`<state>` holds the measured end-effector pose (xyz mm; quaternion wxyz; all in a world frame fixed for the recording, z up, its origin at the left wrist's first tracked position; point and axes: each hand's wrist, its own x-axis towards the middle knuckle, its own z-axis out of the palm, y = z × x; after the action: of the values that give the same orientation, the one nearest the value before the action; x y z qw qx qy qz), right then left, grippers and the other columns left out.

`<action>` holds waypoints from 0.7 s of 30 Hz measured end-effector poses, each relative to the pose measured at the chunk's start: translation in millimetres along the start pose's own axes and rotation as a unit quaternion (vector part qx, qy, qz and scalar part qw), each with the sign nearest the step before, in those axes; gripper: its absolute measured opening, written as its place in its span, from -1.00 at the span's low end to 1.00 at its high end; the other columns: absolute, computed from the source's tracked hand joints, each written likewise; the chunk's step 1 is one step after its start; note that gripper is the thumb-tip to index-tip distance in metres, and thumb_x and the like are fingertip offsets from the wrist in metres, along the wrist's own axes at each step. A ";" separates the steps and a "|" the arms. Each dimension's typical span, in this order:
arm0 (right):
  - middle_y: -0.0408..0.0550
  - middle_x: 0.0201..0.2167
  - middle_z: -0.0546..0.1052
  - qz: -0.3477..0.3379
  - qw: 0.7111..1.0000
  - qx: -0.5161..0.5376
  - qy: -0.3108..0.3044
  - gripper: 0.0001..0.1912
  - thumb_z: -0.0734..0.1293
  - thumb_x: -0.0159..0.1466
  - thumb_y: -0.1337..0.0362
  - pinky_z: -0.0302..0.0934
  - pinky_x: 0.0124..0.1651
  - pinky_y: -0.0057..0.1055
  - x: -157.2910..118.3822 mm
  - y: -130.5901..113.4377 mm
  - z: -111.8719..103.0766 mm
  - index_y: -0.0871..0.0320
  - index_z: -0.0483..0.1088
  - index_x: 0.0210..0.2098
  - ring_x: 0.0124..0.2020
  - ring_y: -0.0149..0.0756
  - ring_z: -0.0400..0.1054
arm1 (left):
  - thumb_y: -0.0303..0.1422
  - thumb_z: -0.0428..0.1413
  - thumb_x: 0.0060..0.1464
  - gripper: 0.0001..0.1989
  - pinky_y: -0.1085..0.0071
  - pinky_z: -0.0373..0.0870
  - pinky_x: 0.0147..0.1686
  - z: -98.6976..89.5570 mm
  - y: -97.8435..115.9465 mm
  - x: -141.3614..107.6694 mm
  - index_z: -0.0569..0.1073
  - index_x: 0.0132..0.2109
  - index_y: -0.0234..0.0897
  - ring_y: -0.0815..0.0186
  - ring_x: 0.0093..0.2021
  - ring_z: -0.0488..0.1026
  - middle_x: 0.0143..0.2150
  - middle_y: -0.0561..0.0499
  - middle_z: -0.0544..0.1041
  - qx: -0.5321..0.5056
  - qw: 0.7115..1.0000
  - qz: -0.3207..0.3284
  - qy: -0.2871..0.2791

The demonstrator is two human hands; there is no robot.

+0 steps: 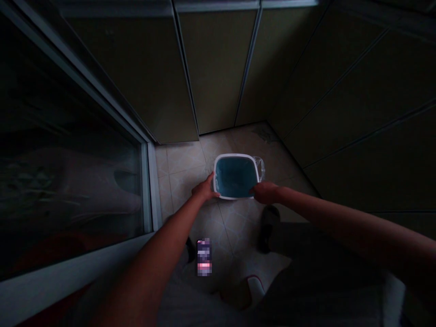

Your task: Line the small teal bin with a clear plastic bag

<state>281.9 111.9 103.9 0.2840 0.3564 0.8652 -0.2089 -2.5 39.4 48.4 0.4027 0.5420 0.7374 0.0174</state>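
Observation:
A square blue bin with a white rim (235, 156) stands on the tiled floor, and a clear plastic bag (259, 167) bunches out over its far right corner. My left hand (205, 188) grips the rim at the near left corner. My right hand (266, 192) rests on the near right part of the rim, its fingers reaching over the edge. The inside of the bin looks blue and holds nothing I can make out in this dim light.
A glass sliding door in a pale frame (146, 181) runs along the left. Tall dark cabinet doors (218, 68) close off the back and right. A pixelated, blurred object (204, 256) lies near my legs, and a dark slipper (269, 227) sits below my right arm.

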 end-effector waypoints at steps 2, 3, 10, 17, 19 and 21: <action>0.24 0.08 0.62 0.014 1.000 0.000 -0.016 -0.51 0.27 0.33 0.36 0.41 0.07 -0.08 -28.9 0.1 -0.7 0.11 0.55 0.21 0.09 0.09 0.55 | -0.12 0.43 -0.01 0.21 0.23 0.41 -0.01 -1.7 6.0 -5.9 -0.11 0.60 -0.01 0.00 0.06 0.60 0.08 -0.13 0.64 0.012 1.000 -0.003 0.003; 0.25 0.11 0.60 0.020 1.000 0.001 -0.020 -0.48 0.25 0.35 0.36 0.39 0.10 -0.07 -42.2 -0.9 -1.3 0.11 0.52 0.26 0.12 0.10 0.53 | -0.12 0.41 0.01 0.19 0.24 0.41 -0.01 -2.0 9.6 -10.4 -0.10 0.60 -0.03 -0.02 0.09 0.58 0.11 -0.16 0.64 0.022 1.000 -0.005 0.010; 0.14 0.04 0.65 0.028 0.992 0.114 0.052 -0.49 0.16 0.41 0.34 0.35 0.01 -0.35 -101.9 -0.9 -1.5 0.19 0.50 0.26 0.00 -0.12 0.58 | -0.19 0.23 0.19 -0.57 0.30 0.40 -0.10 -3.5 40.9 -64.1 0.53 0.19 -0.07 0.07 0.02 0.59 0.05 -0.09 0.66 0.092 0.992 0.026 0.077; 0.09 0.00 0.66 0.055 0.977 0.139 0.153 -0.58 0.21 0.41 0.29 0.31 -0.01 -0.38 -86.3 37.1 2.8 0.15 0.57 0.14 -0.01 -0.14 0.56 | -0.28 0.16 0.09 -0.77 0.45 0.17 -0.39 -5.5 37.2 -79.2 0.32 -0.46 -0.22 0.37 -0.44 0.32 -0.51 0.15 0.36 -0.091 0.984 0.121 0.093; 0.10 0.03 0.65 0.073 0.978 0.131 0.146 -0.60 0.22 0.41 0.29 0.30 0.02 -0.38 -77.0 47.2 5.9 0.14 0.58 0.12 0.04 -0.13 0.55 | -0.31 0.15 0.04 -0.76 0.46 0.13 -0.40 -5.2 26.6 -73.3 0.26 -0.50 -0.22 0.39 -0.44 0.27 -0.54 0.17 0.29 -0.122 0.983 0.089 0.109; 0.12 0.06 0.64 0.083 0.979 0.128 0.138 -0.61 0.22 0.42 0.30 0.29 0.04 -0.39 -70.0 53.8 8.8 0.16 0.57 0.12 0.07 -0.13 0.54 | -0.33 0.17 -0.02 -0.75 0.48 0.11 -0.41 -6.1 15.4 -68.3 0.25 -0.52 -0.23 0.38 -0.43 0.24 -0.56 0.17 0.27 -0.141 0.981 0.046 0.122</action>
<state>365.3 107.6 133.5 0.1307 0.4860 0.8294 -0.2424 11.9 -7.2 98.8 0.3802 0.5069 0.7458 0.2055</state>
